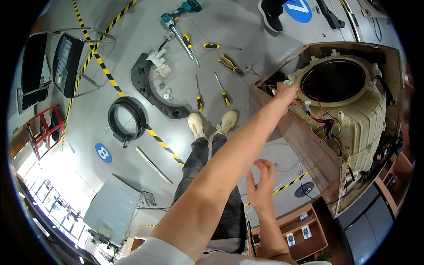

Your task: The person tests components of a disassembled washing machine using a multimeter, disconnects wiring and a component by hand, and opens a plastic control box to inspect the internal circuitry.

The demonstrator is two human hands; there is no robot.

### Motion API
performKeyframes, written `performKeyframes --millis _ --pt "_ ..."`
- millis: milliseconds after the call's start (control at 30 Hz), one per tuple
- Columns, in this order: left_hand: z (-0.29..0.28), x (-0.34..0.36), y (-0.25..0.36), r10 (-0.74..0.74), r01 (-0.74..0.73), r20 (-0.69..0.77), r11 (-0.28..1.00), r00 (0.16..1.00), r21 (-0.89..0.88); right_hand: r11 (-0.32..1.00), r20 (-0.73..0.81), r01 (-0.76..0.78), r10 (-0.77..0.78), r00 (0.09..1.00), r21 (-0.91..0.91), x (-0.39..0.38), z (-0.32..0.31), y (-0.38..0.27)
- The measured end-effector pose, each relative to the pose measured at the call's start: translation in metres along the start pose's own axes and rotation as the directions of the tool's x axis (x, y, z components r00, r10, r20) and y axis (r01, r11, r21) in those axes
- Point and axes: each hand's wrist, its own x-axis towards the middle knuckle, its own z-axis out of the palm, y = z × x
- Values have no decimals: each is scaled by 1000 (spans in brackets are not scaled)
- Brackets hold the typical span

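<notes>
To my right stands an opened washing machine cabinet [304,148] with a cream plastic tub [360,121] inside. The tub's round mouth is dark. My left arm reaches across to the cabinet's near corner, where my left hand [286,92] is closed beside the tub rim. A small white piece [288,82] shows at its fingertips; what the fingers grip is mostly hidden. Red and dark wires [327,124] with white connectors hang over the tub below that hand. My right hand [261,183] hovers low in front of my legs, fingers apart and loosely curled, holding nothing.
Several yellow-black screwdrivers [198,99], pliers [229,64] and a teal power tool [174,20] lie on the floor ahead. Left of them are a dark curved counterweight [139,77], a white pump-like part [160,62] and a black rubber ring [126,119]. Another person's shoe [269,18] is beyond.
</notes>
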Motion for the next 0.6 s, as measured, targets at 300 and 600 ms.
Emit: performKeyframes --millis 300,600 --pt "-44 -16 -20 288 -281 -27 947 957 158 998 79 -35 30 996 60 -14 18 -8" --pt "-228 -135 -111 6 15 -223 995 975 95 998 196 -50 44 980 29 -42 29 3"
